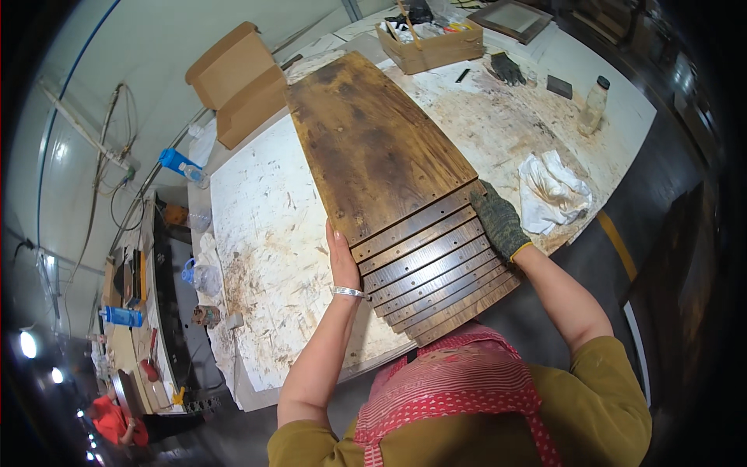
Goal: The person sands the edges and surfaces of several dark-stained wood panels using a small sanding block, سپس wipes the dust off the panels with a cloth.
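A stack of brown wooden boards lies on the white worktable, its near ends stepped out one below another toward me. The top board (381,140) is broad, with dark blotchy grain, and small holes dot the stepped near ends (436,268). My bare left hand (343,261), with a bracelet at the wrist, presses along the stack's left edge. On the opposite edge my right hand (498,220), in a dark grey-green knit glove, wraps the board sides. Both hands hold the stack between them; fingertips beneath or behind the edges are partly hidden.
The worktable (268,311) is stained. An open cardboard box (233,82) stands back left, a filled carton (432,53) at the back. A loose dark glove (507,68), grey block (559,86), bottle (594,106) and white cloth (554,191) lie rightward. A person in red (115,420) is far left.
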{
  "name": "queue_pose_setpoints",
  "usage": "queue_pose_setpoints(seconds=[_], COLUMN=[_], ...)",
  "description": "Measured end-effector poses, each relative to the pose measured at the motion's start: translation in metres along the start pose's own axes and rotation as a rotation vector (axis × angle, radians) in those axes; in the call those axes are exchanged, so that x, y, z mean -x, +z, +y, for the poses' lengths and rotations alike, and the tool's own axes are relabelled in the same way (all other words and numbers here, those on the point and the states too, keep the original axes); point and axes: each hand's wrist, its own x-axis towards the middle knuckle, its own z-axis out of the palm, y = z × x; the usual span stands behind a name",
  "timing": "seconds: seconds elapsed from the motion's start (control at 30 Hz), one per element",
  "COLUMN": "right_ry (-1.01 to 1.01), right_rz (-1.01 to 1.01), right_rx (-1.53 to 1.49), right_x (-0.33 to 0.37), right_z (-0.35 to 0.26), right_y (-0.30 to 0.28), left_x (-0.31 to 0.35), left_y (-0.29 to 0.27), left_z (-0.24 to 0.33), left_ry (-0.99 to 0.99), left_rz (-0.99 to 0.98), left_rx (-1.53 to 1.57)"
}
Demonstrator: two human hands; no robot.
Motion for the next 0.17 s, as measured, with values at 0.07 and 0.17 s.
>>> queue_pose_setpoints(seconds=[0.07, 0.17], right_ry=[-0.008, 0.345], right_rz=[-0.006, -0.086], right_rx=[0.039, -0.464], right_x=[0.000, -0.003], right_z=[-0.007, -0.015], right_y=[-0.008, -0.023], left_x=[0.003, 0.013], left_y=[0.000, -0.004], left_z=[0.004, 0.008], left_ry=[-0.043, -0.096], left_rz=[-0.021, -0.047], left_rx=[0.063, 0.111])
